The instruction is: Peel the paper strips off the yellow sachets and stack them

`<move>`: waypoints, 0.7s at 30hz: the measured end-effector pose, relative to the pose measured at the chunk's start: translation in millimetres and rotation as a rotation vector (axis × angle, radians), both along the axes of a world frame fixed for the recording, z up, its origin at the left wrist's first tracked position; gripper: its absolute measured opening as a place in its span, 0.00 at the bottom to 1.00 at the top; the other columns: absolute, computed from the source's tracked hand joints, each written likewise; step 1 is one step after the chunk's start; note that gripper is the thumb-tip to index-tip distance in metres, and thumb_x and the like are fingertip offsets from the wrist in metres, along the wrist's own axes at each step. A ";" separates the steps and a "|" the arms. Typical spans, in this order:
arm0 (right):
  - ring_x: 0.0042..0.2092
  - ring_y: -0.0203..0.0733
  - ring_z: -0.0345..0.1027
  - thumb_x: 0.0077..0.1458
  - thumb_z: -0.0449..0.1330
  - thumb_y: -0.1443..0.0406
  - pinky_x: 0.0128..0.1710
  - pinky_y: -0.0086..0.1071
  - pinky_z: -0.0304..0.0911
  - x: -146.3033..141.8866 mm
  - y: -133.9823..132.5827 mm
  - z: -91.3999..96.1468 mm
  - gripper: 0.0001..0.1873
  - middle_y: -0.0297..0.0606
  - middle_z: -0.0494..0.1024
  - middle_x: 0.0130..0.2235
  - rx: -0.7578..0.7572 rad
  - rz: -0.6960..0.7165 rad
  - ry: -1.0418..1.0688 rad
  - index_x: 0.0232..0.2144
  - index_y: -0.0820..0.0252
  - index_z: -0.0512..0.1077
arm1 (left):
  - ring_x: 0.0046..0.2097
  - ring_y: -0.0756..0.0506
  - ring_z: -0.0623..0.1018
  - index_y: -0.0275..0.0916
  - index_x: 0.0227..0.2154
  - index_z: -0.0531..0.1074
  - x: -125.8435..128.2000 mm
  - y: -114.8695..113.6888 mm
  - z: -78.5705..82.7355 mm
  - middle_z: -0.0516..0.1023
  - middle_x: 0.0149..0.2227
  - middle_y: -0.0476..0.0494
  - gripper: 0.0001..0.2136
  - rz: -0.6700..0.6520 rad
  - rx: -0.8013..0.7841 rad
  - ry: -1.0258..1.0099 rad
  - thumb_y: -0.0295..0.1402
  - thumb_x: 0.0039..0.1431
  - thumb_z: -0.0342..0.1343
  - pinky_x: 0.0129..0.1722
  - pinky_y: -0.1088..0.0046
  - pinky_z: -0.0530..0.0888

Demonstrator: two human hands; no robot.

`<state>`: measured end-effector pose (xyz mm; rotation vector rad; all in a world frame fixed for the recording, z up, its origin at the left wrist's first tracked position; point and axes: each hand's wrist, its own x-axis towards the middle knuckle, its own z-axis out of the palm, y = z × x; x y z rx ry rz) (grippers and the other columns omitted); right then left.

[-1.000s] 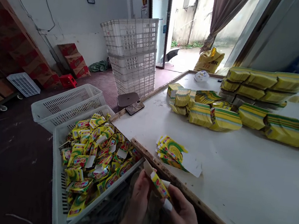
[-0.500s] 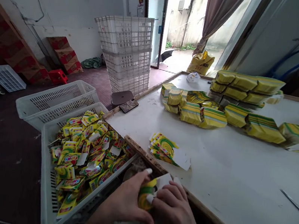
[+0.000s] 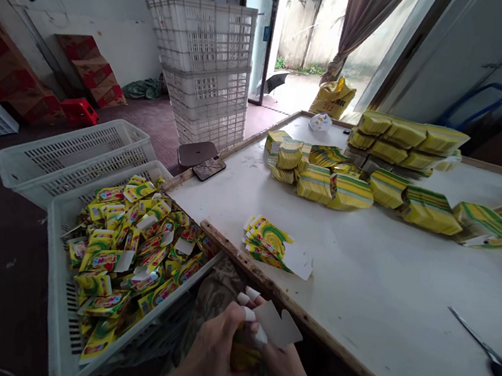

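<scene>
Left hand [image 3: 213, 350] of mine is closed around a small yellow carton [image 3: 244, 355], which sits low between my palms, mostly hidden by my fingers. Right hand [image 3: 283, 364] of mine meets it from the other side, under a raised white flap [image 3: 279, 326]; that flap covers part of it, so I cannot tell how tightly it is closed. White finger covers [image 3: 248, 315] cap several of my fingertips, which come together at the carton.

Just ahead of my hands, past the wooden edge [image 3: 266, 273] of the worktop [image 3: 388, 286], lies a small fanned pile of flat cartons [image 3: 271, 242]. Farther ahead and to the right, long rows of yellow bundles [image 3: 352, 193] stretch across, with more stacked bundles [image 3: 396, 141] behind them. Well off to the right of my right hand, scissors [image 3: 493, 357] lie on the worktop. To the left of my left hand, a white crate [image 3: 55, 297] holds a loose heap of yellow boxes [image 3: 109, 299]. Beyond that, ahead and left, a phone [image 3: 209, 167] rests near the worktop's corner.
</scene>
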<state>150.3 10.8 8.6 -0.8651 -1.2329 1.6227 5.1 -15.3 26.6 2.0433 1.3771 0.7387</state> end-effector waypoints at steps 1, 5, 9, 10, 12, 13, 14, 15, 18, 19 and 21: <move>0.62 0.56 0.60 0.57 0.53 0.44 0.61 0.52 0.55 0.2 -0.2 -1.6 0.35 0.47 0.69 0.60 0.067 -0.021 -0.037 0.61 0.52 0.61 | 0.44 0.40 0.76 0.43 0.47 0.61 -1.3 1.2 -0.5 0.75 0.44 0.41 0.22 0.015 -0.030 -0.002 0.30 0.49 0.60 0.42 0.66 0.72; 0.66 0.53 0.52 0.59 0.56 0.57 0.63 0.48 0.52 3.1 -6.3 -10.7 0.34 0.46 0.57 0.66 0.416 0.013 -0.256 0.65 0.52 0.53 | 0.41 0.41 0.77 0.42 0.52 0.54 -5.1 7.5 -8.3 0.74 0.44 0.40 0.26 0.017 -0.062 -0.065 0.32 0.51 0.57 0.40 0.65 0.73; 0.63 0.48 0.57 0.60 0.50 0.70 0.59 0.40 0.60 8.0 -7.0 -15.5 0.26 0.44 0.62 0.64 0.617 -0.082 -0.400 0.60 0.50 0.64 | 0.52 0.38 0.72 0.39 0.55 0.48 -4.3 10.7 -13.1 0.67 0.53 0.32 0.32 0.100 -0.019 -0.018 0.32 0.49 0.57 0.51 0.62 0.71; 0.62 0.47 0.61 0.60 0.49 0.70 0.58 0.39 0.62 10.1 -5.4 -16.0 0.25 0.45 0.65 0.63 0.624 -0.135 -0.410 0.58 0.51 0.66 | 0.54 0.38 0.71 0.38 0.55 0.50 -3.9 10.7 -11.7 0.66 0.53 0.32 0.31 0.136 -0.014 0.018 0.31 0.49 0.57 0.52 0.61 0.69; 0.61 0.47 0.62 0.60 0.48 0.71 0.57 0.38 0.63 15.0 -1.8 -16.7 0.25 0.46 0.67 0.61 0.650 -0.188 -0.440 0.58 0.53 0.68 | 0.52 0.38 0.70 0.39 0.51 0.56 -3.9 10.1 -5.5 0.67 0.50 0.35 0.27 0.202 -0.012 0.084 0.30 0.47 0.58 0.53 0.59 0.68; 0.62 0.48 0.60 0.59 0.49 0.71 0.58 0.39 0.62 17.2 -0.4 -16.9 0.26 0.46 0.65 0.62 0.673 -0.177 -0.461 0.59 0.54 0.66 | 0.51 0.38 0.71 0.40 0.49 0.59 -4.4 9.8 -1.1 0.69 0.48 0.38 0.25 0.222 -0.019 0.101 0.29 0.46 0.58 0.52 0.58 0.69; 0.63 0.48 0.57 0.59 0.49 0.72 0.58 0.39 0.61 19.2 0.4 -17.0 0.29 0.47 0.62 0.64 0.692 -0.146 -0.485 0.61 0.54 0.62 | 0.49 0.38 0.71 0.41 0.47 0.61 -5.4 9.5 3.7 0.70 0.46 0.40 0.23 0.227 -0.031 0.107 0.29 0.46 0.59 0.50 0.59 0.69; 0.64 0.48 0.55 0.58 0.48 0.73 0.59 0.40 0.61 20.7 0.7 -16.8 0.31 0.47 0.59 0.65 0.705 -0.106 -0.505 0.63 0.54 0.59 | 0.47 0.39 0.72 0.41 0.46 0.63 -6.8 9.3 8.7 0.72 0.44 0.41 0.22 0.219 -0.043 0.104 0.30 0.45 0.59 0.48 0.60 0.70; 0.64 0.50 0.56 0.58 0.48 0.73 0.57 0.41 0.62 25.4 0.5 -12.4 0.29 0.52 0.51 0.67 0.689 -0.002 -0.548 0.61 0.56 0.62 | 0.46 0.40 0.74 0.41 0.45 0.65 -12.7 9.3 22.7 0.74 0.43 0.42 0.22 0.162 -0.070 0.078 0.34 0.46 0.62 0.46 0.63 0.71; 0.63 0.51 0.58 0.59 0.49 0.71 0.57 0.41 0.62 27.8 0.9 -9.2 0.25 0.53 0.51 0.67 0.670 0.030 -0.554 0.58 0.57 0.66 | 0.46 0.40 0.75 0.41 0.45 0.66 -14.6 9.3 26.7 0.75 0.43 0.42 0.22 0.156 -0.080 0.077 0.35 0.45 0.63 0.46 0.64 0.71; 0.63 0.51 0.59 0.60 0.53 0.68 0.57 0.40 0.62 33.9 3.0 -0.4 0.19 0.53 0.53 0.67 0.638 0.130 -0.548 0.52 0.57 0.72 | 0.45 0.40 0.76 0.40 0.46 0.67 -16.7 9.1 32.9 0.76 0.43 0.43 0.24 0.149 -0.102 0.075 0.35 0.44 0.65 0.46 0.64 0.71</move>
